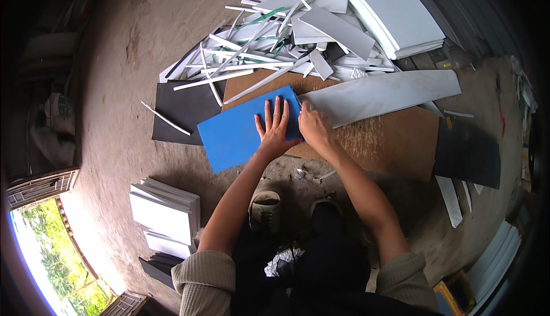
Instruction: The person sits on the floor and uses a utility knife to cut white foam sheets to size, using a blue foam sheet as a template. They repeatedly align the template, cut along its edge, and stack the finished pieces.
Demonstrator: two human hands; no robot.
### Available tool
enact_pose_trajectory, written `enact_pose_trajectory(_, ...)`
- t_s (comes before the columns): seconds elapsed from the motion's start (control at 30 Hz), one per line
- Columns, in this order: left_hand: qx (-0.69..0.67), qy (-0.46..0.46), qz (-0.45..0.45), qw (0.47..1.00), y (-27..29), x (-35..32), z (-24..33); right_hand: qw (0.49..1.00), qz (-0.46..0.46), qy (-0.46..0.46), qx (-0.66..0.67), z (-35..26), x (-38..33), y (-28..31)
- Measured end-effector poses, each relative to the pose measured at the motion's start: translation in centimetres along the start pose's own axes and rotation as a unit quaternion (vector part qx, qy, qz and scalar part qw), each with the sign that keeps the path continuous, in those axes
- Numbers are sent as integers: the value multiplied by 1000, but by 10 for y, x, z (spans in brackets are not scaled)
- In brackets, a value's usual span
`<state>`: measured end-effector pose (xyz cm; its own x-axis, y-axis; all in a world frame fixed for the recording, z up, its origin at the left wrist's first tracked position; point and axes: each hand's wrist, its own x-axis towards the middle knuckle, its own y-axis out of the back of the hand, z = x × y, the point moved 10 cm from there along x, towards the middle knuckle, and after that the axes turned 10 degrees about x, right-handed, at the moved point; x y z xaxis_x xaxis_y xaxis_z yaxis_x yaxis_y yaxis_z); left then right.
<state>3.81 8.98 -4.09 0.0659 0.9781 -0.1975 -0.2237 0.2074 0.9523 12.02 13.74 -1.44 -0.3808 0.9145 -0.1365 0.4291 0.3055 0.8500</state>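
Observation:
A blue rectangular sheet (229,135) lies tilted across a worn brown board (401,144) on the ground in front of me. My left hand (274,133) presses flat on the right part of the blue sheet, fingers spread. At that sheet's right edge, my right hand (315,126) is closed with the index finger pointing toward the edge. Whatever it grips is hidden by the fingers. A long greyish-white sheet (395,94) reaches out to the right from just beyond my right hand, also resting on the brown board.
White strips and offcuts (246,52) are heaped beyond the board. Stacked large white sheets (395,12) stand far right. Dark sheets (177,107) stick out at the board's ends. White panels (163,213) are piled at the lower left, above black pieces (157,270). My shoes (265,207) are close to the board.

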Motion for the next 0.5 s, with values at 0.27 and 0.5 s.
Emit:
enact_pose_trajectory(0.27, -7, 6, 29, 1000, 3, -1, -1, 999, -31, -19, 39, -4, 15, 0)
enact_pose_trajectory(0.5, 6, 21, 5, 1000, -2, 2, -1, 976, -178, -114, 46, 6, 9, -15)
